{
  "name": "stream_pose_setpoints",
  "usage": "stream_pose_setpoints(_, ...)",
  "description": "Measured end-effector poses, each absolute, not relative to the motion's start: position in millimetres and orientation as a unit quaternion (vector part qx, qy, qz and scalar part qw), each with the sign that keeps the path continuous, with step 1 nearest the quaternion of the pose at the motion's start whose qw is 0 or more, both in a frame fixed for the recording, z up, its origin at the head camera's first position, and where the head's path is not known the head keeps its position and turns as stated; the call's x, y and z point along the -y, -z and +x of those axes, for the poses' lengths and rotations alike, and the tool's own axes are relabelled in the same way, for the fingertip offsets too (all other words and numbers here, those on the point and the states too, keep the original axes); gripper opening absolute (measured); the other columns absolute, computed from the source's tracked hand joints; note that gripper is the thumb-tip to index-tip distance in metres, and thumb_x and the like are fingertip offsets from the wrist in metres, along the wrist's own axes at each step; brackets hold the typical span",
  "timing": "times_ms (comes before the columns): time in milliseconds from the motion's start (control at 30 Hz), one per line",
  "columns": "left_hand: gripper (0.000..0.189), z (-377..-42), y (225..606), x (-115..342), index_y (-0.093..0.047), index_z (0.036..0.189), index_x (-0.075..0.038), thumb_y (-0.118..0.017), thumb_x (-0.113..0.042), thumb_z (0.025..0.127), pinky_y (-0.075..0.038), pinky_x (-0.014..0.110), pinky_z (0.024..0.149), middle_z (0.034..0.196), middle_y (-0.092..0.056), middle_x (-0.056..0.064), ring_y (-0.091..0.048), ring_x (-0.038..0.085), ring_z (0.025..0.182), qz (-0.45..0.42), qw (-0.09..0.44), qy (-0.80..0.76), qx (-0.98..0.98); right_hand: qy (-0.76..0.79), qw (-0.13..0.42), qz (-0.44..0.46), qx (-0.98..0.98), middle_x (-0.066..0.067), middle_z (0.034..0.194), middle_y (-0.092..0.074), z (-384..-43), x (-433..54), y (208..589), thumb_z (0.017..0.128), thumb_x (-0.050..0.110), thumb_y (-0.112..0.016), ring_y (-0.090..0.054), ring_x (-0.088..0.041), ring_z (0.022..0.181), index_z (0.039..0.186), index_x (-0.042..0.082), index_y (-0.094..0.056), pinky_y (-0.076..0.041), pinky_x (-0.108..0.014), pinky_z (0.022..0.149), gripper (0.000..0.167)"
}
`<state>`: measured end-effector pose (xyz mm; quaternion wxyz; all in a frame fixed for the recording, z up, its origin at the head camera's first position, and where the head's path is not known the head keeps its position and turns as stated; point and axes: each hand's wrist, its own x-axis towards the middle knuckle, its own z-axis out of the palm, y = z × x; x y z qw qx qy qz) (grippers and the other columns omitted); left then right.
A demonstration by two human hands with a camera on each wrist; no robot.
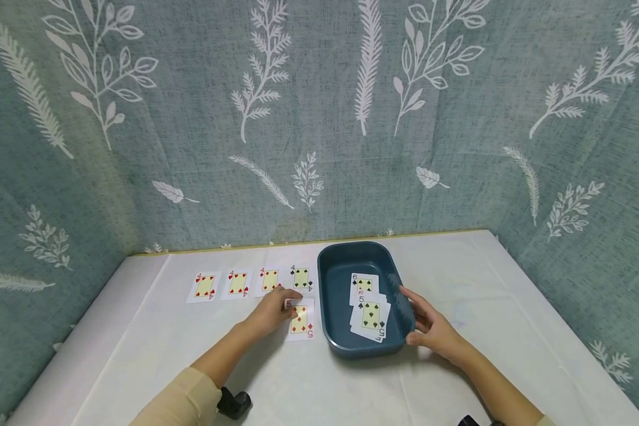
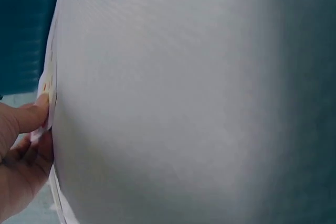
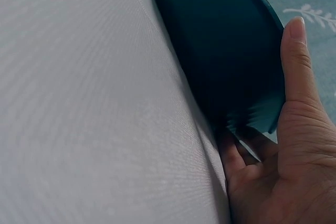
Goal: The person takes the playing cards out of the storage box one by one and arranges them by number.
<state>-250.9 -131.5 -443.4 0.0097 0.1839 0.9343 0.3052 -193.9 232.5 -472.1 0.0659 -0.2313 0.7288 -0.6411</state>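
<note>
My left hand (image 1: 271, 310) pinches the upper edge of a playing card (image 1: 300, 325), a red five, left of the tray. In the left wrist view the thumb lies on the face of this card (image 2: 48, 85), seen nearly edge-on, with fingertips beneath. A dark blue tray (image 1: 333, 313) stands on the white cloth, held at its right side by my right hand (image 1: 436, 334). The right wrist view has the thumb along the tray (image 3: 220, 45) near its rim and the fingers low against it. Inside are overlapping cards, including a black five (image 1: 371, 315) and a six (image 1: 364, 284).
Several fours lie face up in a row behind my left hand, from a red four (image 1: 205, 286) at the left to a black four (image 1: 301, 278) beside the tray. Patterned grey-green cloth (image 1: 319, 177) hangs behind the table and at both sides.
</note>
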Motion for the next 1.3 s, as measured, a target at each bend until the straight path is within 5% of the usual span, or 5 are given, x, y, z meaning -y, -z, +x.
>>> stream_pose_setpoints(133, 0.03, -249.8, 441.2, 131.9, -0.07, 0.102, -0.002, -0.078, -0.003, 0.073, -0.043, 0.031, 0.07, 0.088, -0.056, 0.006, -0.048, 0.015, 0.076, 0.179, -0.01, -0.284, -0.942, 0.641, 0.069, -0.227, -0.73, -0.036, 0.144, -0.027, -193.8, -231.3, 471.0, 0.081, 0.026, -0.076, -0.048, -0.035, 0.121, 0.15, 0.009, -0.022, -0.045, -0.018, 0.091, 0.09)
stream_pose_setpoints(467, 0.043, -258.5, 421.6, 135.1, -0.063, 0.116, 0.001, -0.076, -0.001, 0.075, -0.05, 0.041, 0.083, 0.111, -0.062, 0.015, -0.062, 0.03, 0.098, 0.151, -0.011, -0.425, -0.892, 0.646, 0.06, -0.243, -0.721, -0.036, 0.145, -0.025, -194.7, -231.7, 471.9, 0.079, 0.026, -0.077, -0.049, -0.001, 0.118, 0.15, 0.01, -0.022, -0.042, -0.015, 0.093, 0.091)
stream_pose_setpoints(933, 0.067, -257.7, 399.2, 102.2, -0.051, 0.134, -0.007, -0.08, -0.008, 0.074, -0.054, 0.035, 0.077, 0.114, -0.06, 0.016, -0.062, 0.027, 0.098, 0.145, -0.011, -0.491, -0.859, 0.642, 0.065, -0.233, -0.728, -0.034, 0.146, -0.025, -194.1, -231.7, 472.6, 0.08, 0.025, -0.076, -0.048, 0.0, 0.118, 0.15, 0.011, -0.022, -0.042, -0.015, 0.093, 0.09)
stream_pose_setpoints(1300, 0.073, -249.7, 389.6, 57.4, -0.045, 0.14, -0.007, -0.079, -0.012, 0.075, -0.052, 0.033, 0.082, 0.117, -0.058, 0.015, -0.06, 0.027, 0.101, 0.22, 0.0, -0.487, -0.845, 0.64, 0.063, -0.237, -0.728, -0.035, 0.144, -0.028, -195.2, -232.7, 473.4, 0.081, 0.026, -0.076, -0.05, -0.004, 0.117, 0.151, 0.012, -0.022, -0.043, -0.015, 0.092, 0.089)
